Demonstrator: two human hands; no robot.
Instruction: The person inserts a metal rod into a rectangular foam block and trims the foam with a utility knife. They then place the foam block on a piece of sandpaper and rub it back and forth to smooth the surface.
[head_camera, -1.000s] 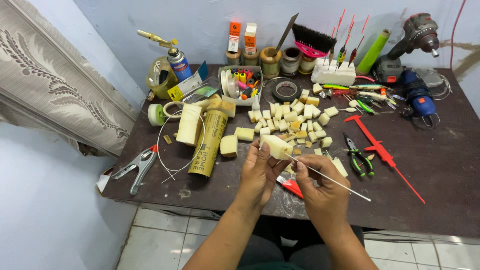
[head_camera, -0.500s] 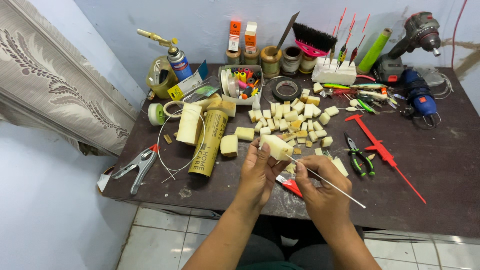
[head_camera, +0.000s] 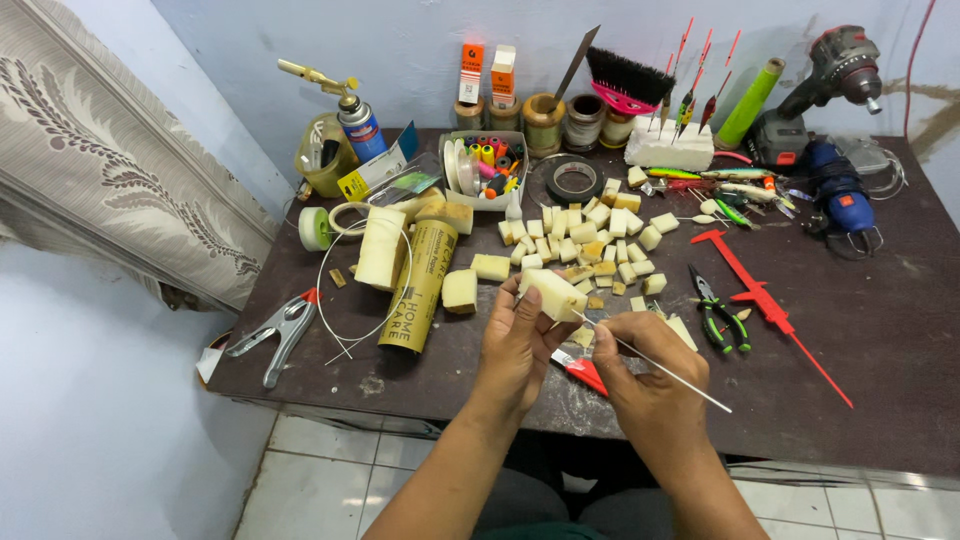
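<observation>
Barely any movement: left hand (head_camera: 520, 345) still grips the cream foam block (head_camera: 553, 294); right hand (head_camera: 650, 375) pinches the thin white rod (head_camera: 660, 368) into it, above the dark bench (head_camera: 880, 340).

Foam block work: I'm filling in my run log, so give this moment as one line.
left hand: holds foam block | right hand: thin rod tip at block | table: foam cubes

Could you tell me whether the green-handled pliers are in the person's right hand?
No, the pliers lie on the table, while the right hand holds a thin rod.
</observation>
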